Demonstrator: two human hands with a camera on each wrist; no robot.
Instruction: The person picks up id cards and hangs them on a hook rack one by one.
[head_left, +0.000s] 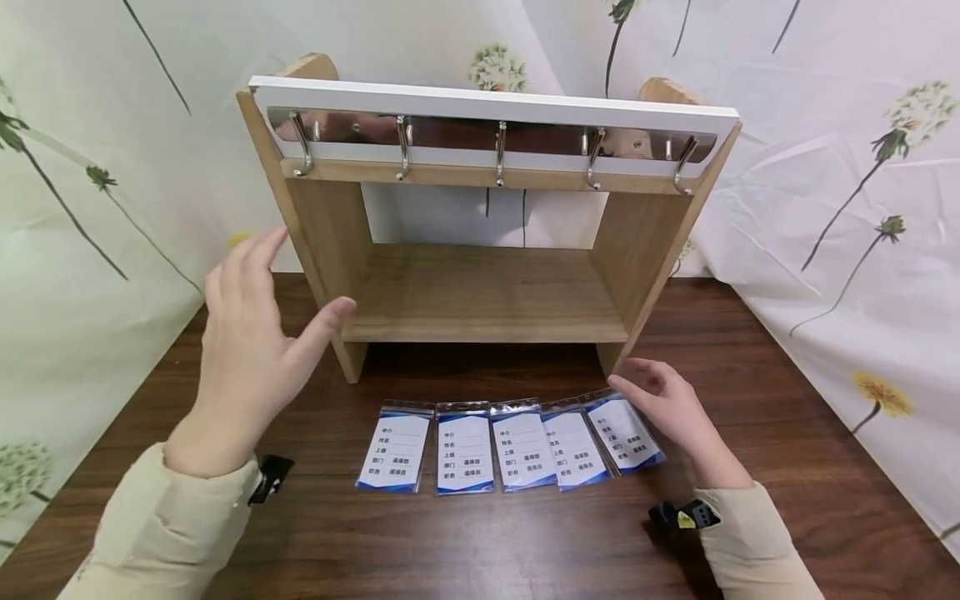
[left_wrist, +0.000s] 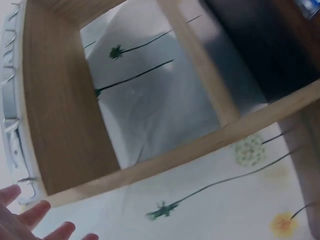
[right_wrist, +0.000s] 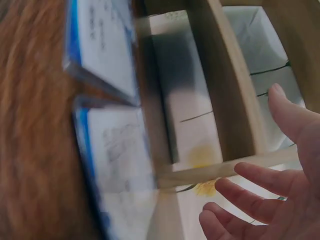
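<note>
My left hand [head_left: 243, 346] is raised in front of the left side of a small wooden shelf [head_left: 480, 292], thumb spread from the fingers and nothing held. In the left wrist view its fingertips [left_wrist: 34, 214] appear near the hook rail's end. Low on the right, my right hand [head_left: 675, 412] hovers close to the rightmost badge card [head_left: 621, 429], fingers loosely bent. The right wrist view shows a gap between this hand [right_wrist: 280, 195] and the blurred badge card [right_wrist: 122, 165]. Several such cards in clear sleeves, including the leftmost card [head_left: 393, 450], lie in a row before the shelf.
A white rail [head_left: 495, 98] with several metal hooks [head_left: 500, 154] runs across the shelf's top front. The shelf stands on a dark wooden table [head_left: 480, 542]. Behind and at both sides hangs a dandelion-patterned cloth [head_left: 825, 208]. Each wrist wears a black strap [head_left: 272, 477].
</note>
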